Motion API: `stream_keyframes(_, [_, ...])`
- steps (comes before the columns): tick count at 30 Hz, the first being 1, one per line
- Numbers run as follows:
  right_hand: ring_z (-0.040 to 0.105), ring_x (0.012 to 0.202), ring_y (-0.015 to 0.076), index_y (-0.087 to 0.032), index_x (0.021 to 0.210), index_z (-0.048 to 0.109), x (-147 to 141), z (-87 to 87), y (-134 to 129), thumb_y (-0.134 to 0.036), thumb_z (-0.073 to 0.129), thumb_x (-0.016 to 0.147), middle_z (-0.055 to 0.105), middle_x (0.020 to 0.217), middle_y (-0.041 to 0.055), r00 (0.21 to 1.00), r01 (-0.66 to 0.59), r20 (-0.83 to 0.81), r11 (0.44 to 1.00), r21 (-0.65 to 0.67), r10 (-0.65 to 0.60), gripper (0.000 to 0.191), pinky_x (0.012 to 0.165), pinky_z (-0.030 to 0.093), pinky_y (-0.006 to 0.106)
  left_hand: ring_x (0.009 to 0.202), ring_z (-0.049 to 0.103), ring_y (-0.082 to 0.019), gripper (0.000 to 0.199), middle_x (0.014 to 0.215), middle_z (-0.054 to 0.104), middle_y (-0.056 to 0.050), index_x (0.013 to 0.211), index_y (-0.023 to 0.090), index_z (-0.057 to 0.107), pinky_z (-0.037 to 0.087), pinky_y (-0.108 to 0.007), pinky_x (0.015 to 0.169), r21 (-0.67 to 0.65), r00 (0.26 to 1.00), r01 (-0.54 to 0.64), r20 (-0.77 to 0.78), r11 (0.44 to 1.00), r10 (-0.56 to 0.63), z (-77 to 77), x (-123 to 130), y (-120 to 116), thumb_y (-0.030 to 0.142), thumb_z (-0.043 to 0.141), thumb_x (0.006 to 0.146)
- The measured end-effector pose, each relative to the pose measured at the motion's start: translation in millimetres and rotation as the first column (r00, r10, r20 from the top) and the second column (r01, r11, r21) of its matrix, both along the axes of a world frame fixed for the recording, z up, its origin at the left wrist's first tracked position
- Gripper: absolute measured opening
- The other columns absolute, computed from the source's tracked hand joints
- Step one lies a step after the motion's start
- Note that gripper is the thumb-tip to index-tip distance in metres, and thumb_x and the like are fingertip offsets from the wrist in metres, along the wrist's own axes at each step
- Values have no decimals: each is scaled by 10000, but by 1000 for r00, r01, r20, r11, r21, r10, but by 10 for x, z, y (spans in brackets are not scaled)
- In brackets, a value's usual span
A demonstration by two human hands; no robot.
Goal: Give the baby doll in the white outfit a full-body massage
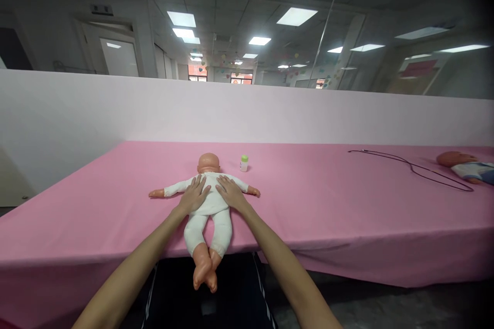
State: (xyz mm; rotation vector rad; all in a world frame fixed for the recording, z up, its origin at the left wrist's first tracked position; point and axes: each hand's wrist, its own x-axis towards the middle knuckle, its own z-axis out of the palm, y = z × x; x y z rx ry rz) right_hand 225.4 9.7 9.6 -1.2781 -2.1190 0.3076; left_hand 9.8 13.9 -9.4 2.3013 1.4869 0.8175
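A baby doll (211, 206) in a white long-sleeved suit lies on its back on a pink cloth-covered table (309, 200), its bare plastic feet hanging past the near edge. My left hand (195, 194) and my right hand (230, 193) rest flat on the doll's upper chest, side by side with fingers spread, holding nothing. The doll's bald head (209, 163) lies just above my fingertips. A small white bottle with a green cap (244, 163) stands beyond the doll's right shoulder, apart from my right hand.
A black cord (412, 167) lies looped on the cloth to the right. Past it, at the right edge, lies a second doll (465, 165) in a blue-and-white garment. A pale partition wall (247, 113) runs along the table's far side.
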Motion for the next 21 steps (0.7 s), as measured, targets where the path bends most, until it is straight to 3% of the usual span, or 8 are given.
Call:
stream_keyframes(3, [420, 1521, 288, -125, 1460, 603, 180, -65, -36, -385, 439, 1080, 534, 1590, 183, 996, 76, 54, 997, -5, -76, 489, 1282, 233, 439, 1636, 113, -379, 681, 1733, 287, -200, 1618, 144, 381, 171, -589, 1292, -36, 999, -2, -47, 999, 1, 21, -69, -33, 559, 298, 1085])
stream_keyframes(5, [502, 1439, 286, -132, 1371, 653, 300, -82, -77, -349, 476, 1068, 615, 1496, 177, 992, 116, 55, 993, 10, -116, 413, 1235, 306, 418, 1636, 92, -397, 662, 1724, 308, -205, 1585, 127, 434, 161, -593, 1298, 62, 999, -26, -23, 998, 27, 91, -65, -90, 548, 362, 1079])
stream_keyframes(9, [629, 1265, 270, -173, 1255, 707, 478, 3, -24, -292, 481, 1065, 708, 1344, 146, 980, 196, 20, 980, 27, -197, 319, 1115, 423, 386, 1624, 184, -372, 595, 1687, 402, -162, 1539, 136, 521, 193, -533, 1310, 178, 968, 52, 232, 983, -94, 404, 197, -113, 506, 450, 1078])
stream_keyframes(11, [631, 1282, 277, -161, 1313, 689, 530, 123, 112, -275, 470, 1066, 696, 1382, 153, 960, 280, -10, 960, 15, -280, 349, 1089, 447, 383, 1612, 251, -336, 536, 1647, 476, -132, 1484, 175, 591, 208, -510, 1309, 114, 881, 118, 447, 986, -157, 602, 468, -5, 501, 476, 1075])
stream_keyframes(13, [626, 1305, 274, -151, 1363, 667, 570, 273, 299, -272, 467, 1066, 689, 1408, 146, 948, 318, -30, 948, 16, -318, 378, 1086, 457, 378, 1596, 307, -313, 512, 1646, 477, -142, 1438, 177, 626, 247, -484, 1303, -5, 720, 183, 682, 983, -131, 771, 785, 188, 506, 500, 1066])
stream_keyframes(15, [634, 1302, 263, -147, 1370, 667, 616, 407, 503, -285, 447, 1073, 696, 1403, 137, 943, 333, -37, 942, 38, -331, 394, 1090, 464, 374, 1575, 356, -302, 563, 1679, 411, -187, 1453, 135, 595, 318, -430, 1281, -174, 516, 295, 856, 939, -3, 883, 1087, 430, 532, 497, 1065])
stream_keyframes(17, [619, 1329, 258, -146, 1392, 652, 677, 483, 699, -281, 402, 1081, 679, 1430, 138, 928, 374, -40, 926, 62, -372, 422, 1107, 461, 377, 1555, 394, -293, 655, 1680, 384, -234, 1478, 89, 551, 365, -381, 1258, -337, 386, 423, 907, 841, 169, 941, 1322, 680, 589, 453, 1067])
stream_keyframes(21, [452, 1514, 260, -70, 1515, 536, 845, 416, 1039, -190, 298, 1065, 513, 1606, 191, 902, 429, -2, 899, 88, -431, 522, 1221, 370, 404, 1561, 379, -282, 705, 1627, 475, -182, 1491, 166, 554, 382, -373, 1248, -474, 378, 503, 873, 723, 309, 948, 1563, 1090, 680, 320, 1068])
